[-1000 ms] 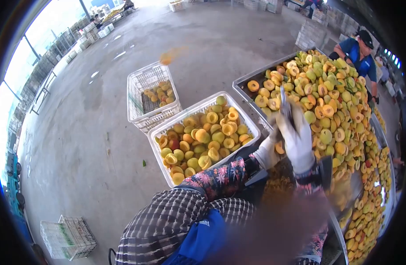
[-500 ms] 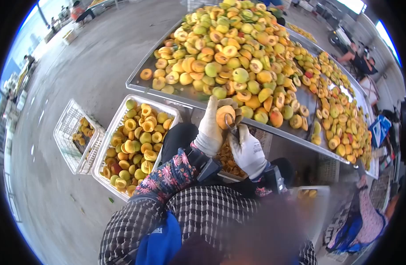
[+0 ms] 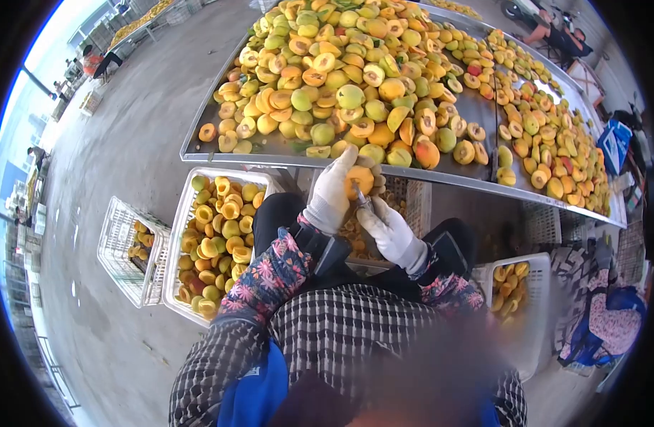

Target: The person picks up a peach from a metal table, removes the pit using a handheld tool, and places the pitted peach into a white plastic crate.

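My left hand, in a pale work glove, holds a cut yellow peach half with its cut face toward me. My right hand, gloved too, grips a small metal pitting tool, its tip at the middle of the peach half. The working end is partly hidden against the flesh. Both hands are just in front of the edge of a metal table, on which many peach halves are heaped. Below the hands, between my knees, stands a crate with small orange-brown pieces in it.
Left of my knee is a white crate of hollowed peach halves, beside another white crate. At the right stands a crate with peach pieces. A co-worker's patterned sleeve is at the far right; people sit farther back.
The view has shifted, showing more of the right side. The tool's loop, visible before against the peach half, is now mostly hidden at its middle. Both hands keep their hold.
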Available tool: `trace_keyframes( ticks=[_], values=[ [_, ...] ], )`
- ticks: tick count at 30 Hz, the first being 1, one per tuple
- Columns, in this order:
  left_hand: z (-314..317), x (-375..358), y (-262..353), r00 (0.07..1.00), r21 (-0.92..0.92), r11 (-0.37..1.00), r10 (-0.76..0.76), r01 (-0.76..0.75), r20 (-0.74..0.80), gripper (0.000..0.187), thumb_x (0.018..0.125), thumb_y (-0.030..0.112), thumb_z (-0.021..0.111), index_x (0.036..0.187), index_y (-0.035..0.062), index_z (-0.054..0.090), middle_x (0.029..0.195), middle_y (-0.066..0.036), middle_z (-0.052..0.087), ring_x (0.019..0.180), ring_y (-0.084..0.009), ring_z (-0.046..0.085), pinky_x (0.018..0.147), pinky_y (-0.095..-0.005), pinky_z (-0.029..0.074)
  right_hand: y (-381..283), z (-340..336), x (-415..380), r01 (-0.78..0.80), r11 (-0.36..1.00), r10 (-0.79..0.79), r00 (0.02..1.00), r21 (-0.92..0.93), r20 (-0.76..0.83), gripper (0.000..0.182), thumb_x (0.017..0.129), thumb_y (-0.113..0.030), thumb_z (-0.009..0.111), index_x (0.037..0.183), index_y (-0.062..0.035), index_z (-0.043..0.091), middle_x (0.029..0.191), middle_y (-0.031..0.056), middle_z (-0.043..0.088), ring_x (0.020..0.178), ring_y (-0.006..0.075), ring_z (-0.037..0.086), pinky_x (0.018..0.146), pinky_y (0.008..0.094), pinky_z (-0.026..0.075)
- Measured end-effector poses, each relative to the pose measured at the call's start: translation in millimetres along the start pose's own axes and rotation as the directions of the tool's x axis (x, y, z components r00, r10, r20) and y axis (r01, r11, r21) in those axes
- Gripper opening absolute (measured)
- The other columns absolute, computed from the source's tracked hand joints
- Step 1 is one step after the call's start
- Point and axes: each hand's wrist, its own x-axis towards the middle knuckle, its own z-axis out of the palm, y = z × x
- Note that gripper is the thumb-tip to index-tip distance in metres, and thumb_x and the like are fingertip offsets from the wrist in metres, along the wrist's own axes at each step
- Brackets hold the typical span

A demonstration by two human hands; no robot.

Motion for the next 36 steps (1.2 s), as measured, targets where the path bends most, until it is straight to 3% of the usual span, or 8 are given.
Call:
trace_keyframes(
  ticks=[4, 8, 11, 21, 27, 31, 34, 36],
  values=[
    [1, 13, -15, 0.999, -0.031, 0.998, 0.054, -0.054, -0.007, 0.04, 0.094, 0.043, 0.057, 0.102, 0.0044, 0.058, 0.094, -0.013, 0.063, 0.085, -0.0296, 0.065, 0.079, -0.0433, 0.055, -25, -6, -5, -0.48, 0.66, 0.516, 0.849, 0.578, 0.117, 0.021, 0.099, -0.031, 0.049, 0.104, -0.0108, 0.055, 0.063, -0.0025, 0.047, 0.041, 0.0092, 0.037, 0.039, 0.0224, 0.028],
    [6, 26, -30, 0.994, 0.059, 0.992, 0.105, -0.107, 0.038, 0.04, 0.096, 0.041, 0.056, 0.103, 0.0023, 0.057, 0.094, -0.011, 0.063, 0.088, -0.025, 0.065, 0.08, -0.0398, 0.055, -5, -29, -9, -0.533, 0.3, 0.442, 0.813, 0.791, 0.38, 0.03, 0.1, -0.038, 0.045, 0.101, -0.0092, 0.053, 0.062, -0.0011, 0.044, 0.038, 0.008, 0.03, 0.034, 0.0231, 0.025],
    [9, 36, -43, 0.987, 0.139, 0.978, 0.158, -0.157, 0.005, 0.033, 0.096, 0.033, 0.058, 0.095, 0.0004, 0.065, 0.084, -0.008, 0.067, 0.074, -0.0178, 0.065, 0.07, -0.0301, 0.054, -4, -38, -15, -0.539, 0.346, 0.509, 0.795, 0.768, 0.329, 0.028, 0.1, -0.038, 0.046, 0.1, -0.0102, 0.052, 0.063, -0.0008, 0.044, 0.039, 0.0089, 0.031, 0.036, 0.0231, 0.026],
    [8, 52, -74, 0.984, 0.151, 0.982, 0.135, -0.116, -0.117, 0.033, 0.093, 0.036, 0.062, 0.096, 0.0029, 0.066, 0.081, -0.004, 0.067, 0.068, -0.0135, 0.063, 0.062, -0.0265, 0.054, -3, -46, -29, -0.521, 0.688, 0.583, 0.811, 0.506, 0.044, 0.019, 0.099, -0.033, 0.051, 0.1, -0.0138, 0.05, 0.063, -0.0011, 0.046, 0.038, 0.0095, 0.037, 0.035, 0.0239, 0.029],
    [2, 50, -47, 0.981, 0.042, 0.988, 0.153, -0.149, -0.123, 0.036, 0.098, 0.034, 0.054, 0.111, 0.0013, 0.06, 0.094, -0.009, 0.065, 0.082, -0.023, 0.066, 0.078, -0.0354, 0.055, 39, -48, -49, -0.142, 0.858, 0.077, 0.986, -0.494, -0.148, 0.026, 0.092, -0.022, 0.056, 0.106, 0.0003, 0.051, 0.081, 0.0221, 0.062, 0.075, 0.0441, 0.06, 0.068, 0.0458, 0.048],
    [-30, 15, 16, 0.758, 0.829, 0.267, 0.601, -0.491, 0.255, 0.031, 0.092, 0.017, 0.062, 0.118, 0.0008, 0.06, 0.101, -0.013, 0.064, 0.09, -0.0271, 0.064, 0.081, -0.033, 0.053, 20, -67, -45, -0.382, 0.637, 0.277, 0.924, -0.67, -0.264, 0.026, 0.091, -0.025, 0.056, 0.101, -0.0015, 0.05, 0.078, 0.0269, 0.062, 0.078, 0.0453, 0.06, 0.067, 0.0514, 0.045],
    [-71, -18, 108, 0.874, 0.966, 0.251, 0.481, -0.056, -0.075, 0.034, 0.086, 0.021, 0.067, 0.117, 0.006, 0.064, 0.116, -0.018, 0.061, 0.108, -0.0305, 0.059, 0.089, -0.0358, 0.049, 23, -81, -53, -0.326, 0.634, 0.221, 0.945, -0.702, -0.24, 0.031, 0.093, -0.032, 0.055, 0.101, -0.0024, 0.05, 0.074, 0.0254, 0.061, 0.074, 0.0453, 0.06, 0.064, 0.0514, 0.045],
    [-100, -38, 136, 0.761, 0.919, -0.348, 0.643, 0.188, 0.088, 0.033, 0.086, 0.031, 0.067, 0.109, 0.0069, 0.067, 0.112, -0.016, 0.065, 0.105, -0.0295, 0.061, 0.09, -0.0388, 0.049, 20, -83, -51, -0.329, 0.655, 0.243, 0.944, -0.68, -0.223, 0.031, 0.094, -0.033, 0.054, 0.1, -0.0023, 0.05, 0.073, 0.025, 0.061, 0.074, 0.0449, 0.06, 0.064, 0.0506, 0.045]
  ],
)
